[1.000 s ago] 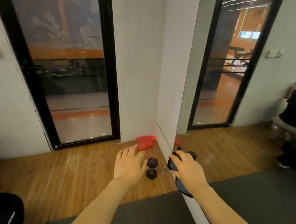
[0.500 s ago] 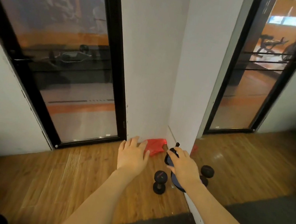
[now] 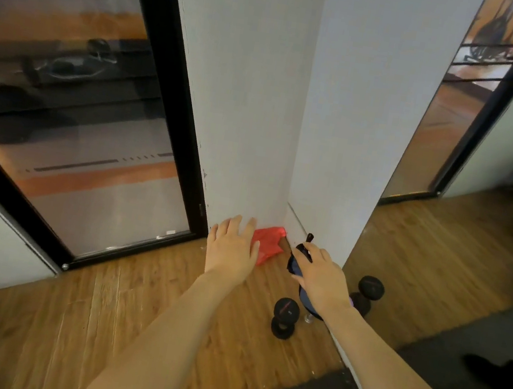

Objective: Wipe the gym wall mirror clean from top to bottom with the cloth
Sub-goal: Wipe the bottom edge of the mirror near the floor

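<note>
Change: both hands were carried nearer the wall corner than half a second before.
Cloth (image 3: pixel 297 264): dark blue, soft, bunched; hung lengthwise downward at centre right, against the mirror (image 3: pixel 423 153).
Right hand (image 3: pixel 319 276): fingers curled, cloth gripped.
Left hand (image 3: pixel 232 251): spread flat, over a red bag (image 3: pixel 269 245).
Dumbbell (image 3: pixel 285 316): black, round-ended, on wood floor (image 3: pixel 94 320).

No legible text; faint marking on dumbbell (image 3: pixel 286 311) unreadable.

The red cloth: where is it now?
On the wooden floor in the wall corner, just right of the left hand and left of the mirror's bottom edge.
</note>
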